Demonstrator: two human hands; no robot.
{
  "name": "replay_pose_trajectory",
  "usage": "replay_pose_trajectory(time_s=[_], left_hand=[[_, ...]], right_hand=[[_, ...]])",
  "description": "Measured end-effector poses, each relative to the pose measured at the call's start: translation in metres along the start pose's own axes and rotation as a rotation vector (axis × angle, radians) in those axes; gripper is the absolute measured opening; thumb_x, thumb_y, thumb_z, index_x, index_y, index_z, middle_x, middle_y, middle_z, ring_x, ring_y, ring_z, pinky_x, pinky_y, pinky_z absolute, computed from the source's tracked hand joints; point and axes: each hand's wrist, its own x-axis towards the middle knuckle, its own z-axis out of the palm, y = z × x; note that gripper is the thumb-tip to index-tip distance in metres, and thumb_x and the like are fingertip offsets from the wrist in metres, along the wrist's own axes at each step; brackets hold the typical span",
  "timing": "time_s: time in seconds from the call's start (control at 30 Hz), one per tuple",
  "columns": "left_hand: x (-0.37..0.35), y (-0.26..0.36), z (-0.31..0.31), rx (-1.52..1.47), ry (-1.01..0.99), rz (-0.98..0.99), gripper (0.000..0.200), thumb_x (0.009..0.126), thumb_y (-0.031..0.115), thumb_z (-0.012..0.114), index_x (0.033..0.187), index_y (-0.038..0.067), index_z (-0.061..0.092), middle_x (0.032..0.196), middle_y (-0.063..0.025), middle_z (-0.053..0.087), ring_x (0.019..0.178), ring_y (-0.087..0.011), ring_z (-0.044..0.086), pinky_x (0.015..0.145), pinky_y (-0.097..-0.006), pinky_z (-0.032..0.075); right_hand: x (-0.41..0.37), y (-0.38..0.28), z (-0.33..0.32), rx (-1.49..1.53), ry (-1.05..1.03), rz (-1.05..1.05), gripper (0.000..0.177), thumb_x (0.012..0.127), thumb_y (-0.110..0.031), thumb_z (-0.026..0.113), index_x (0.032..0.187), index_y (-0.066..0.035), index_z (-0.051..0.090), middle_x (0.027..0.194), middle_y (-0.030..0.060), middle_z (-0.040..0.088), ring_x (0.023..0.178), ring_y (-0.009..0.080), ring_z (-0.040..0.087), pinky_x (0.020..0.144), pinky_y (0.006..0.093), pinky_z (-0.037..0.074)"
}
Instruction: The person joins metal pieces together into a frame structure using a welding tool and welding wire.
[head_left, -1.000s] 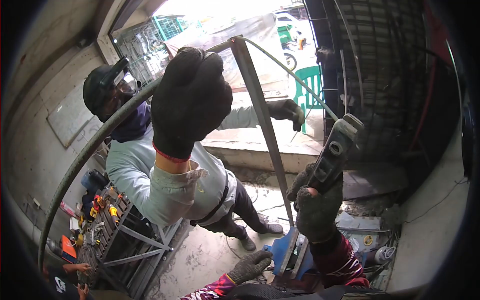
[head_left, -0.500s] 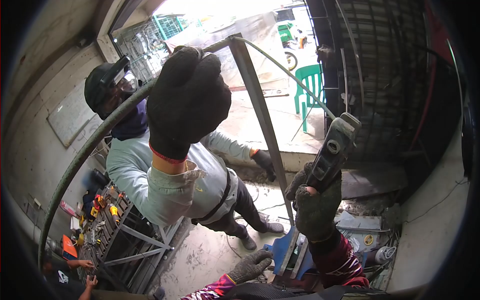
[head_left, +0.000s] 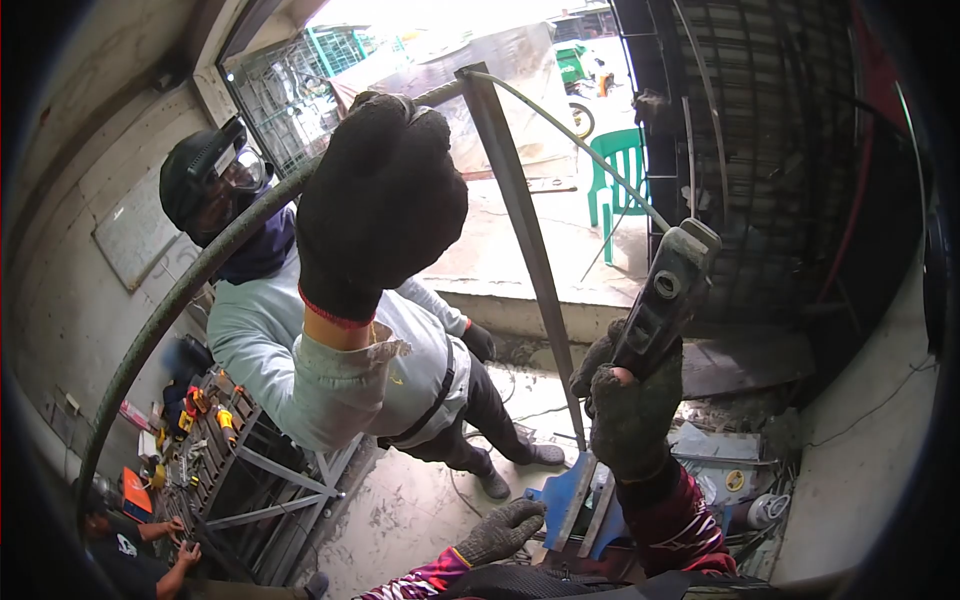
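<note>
My right hand (head_left: 635, 415), in a dark knit glove, is wrapped around a dark tool (head_left: 660, 290) with a rounded end and a round ring-like window; it looks like a small spirit level. The tool's upper end meets the lower end of a thin rod (head_left: 570, 140). Low in the view, my gloved left hand (head_left: 503, 530) lies with fingers stretched out beside a blue bench vise (head_left: 565, 495). An upright steel bar (head_left: 520, 220) rises from the vise area. Across its top passes a long curved rod (head_left: 190, 280), gripped by a co-worker's dark glove (head_left: 380, 200).
The co-worker (head_left: 340, 340) in a light shirt and face shield stands just ahead. At left is a metal-framed workbench (head_left: 215, 430) with tools, and another person (head_left: 140, 550) sits there. A green chair (head_left: 622, 165) stands outside the doorway. Papers (head_left: 700, 445) lie at lower right.
The co-worker's lower hand has drawn back to the left, away from the upright bar, and their head has shifted slightly left. My hands have hardly moved.
</note>
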Motion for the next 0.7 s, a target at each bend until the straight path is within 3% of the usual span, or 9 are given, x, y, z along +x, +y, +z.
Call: replay_pose_trajectory(time_s=[0.37,0.7], left_hand=[[-0.002,-0.008,0.005,-0.023,0.006,0.016,0.030,0.096,0.021,0.060,0.116,0.000,0.062,0.112,-0.0151,0.065,0.104,-0.0258,0.064,0.090,-0.0358,0.050],[-0.002,-0.012,0.007,0.006,0.010,0.011,0.031,0.095,0.022,0.061,0.119,0.001,0.061,0.113,-0.0145,0.066,0.103,-0.0252,0.065,0.089,-0.0354,0.051]], right_hand=[[-0.007,0.001,-0.001,0.079,0.074,0.058,0.055,0.085,-0.034,0.076,0.118,-0.004,0.044,0.080,0.0068,0.059,0.062,0.0132,0.058,0.053,0.0251,0.048],[-0.007,-0.002,-0.004,0.062,0.075,0.006,0.044,0.087,-0.019,0.072,0.118,-0.002,0.045,0.077,0.0082,0.060,0.059,0.0146,0.058,0.051,0.0240,0.046]])
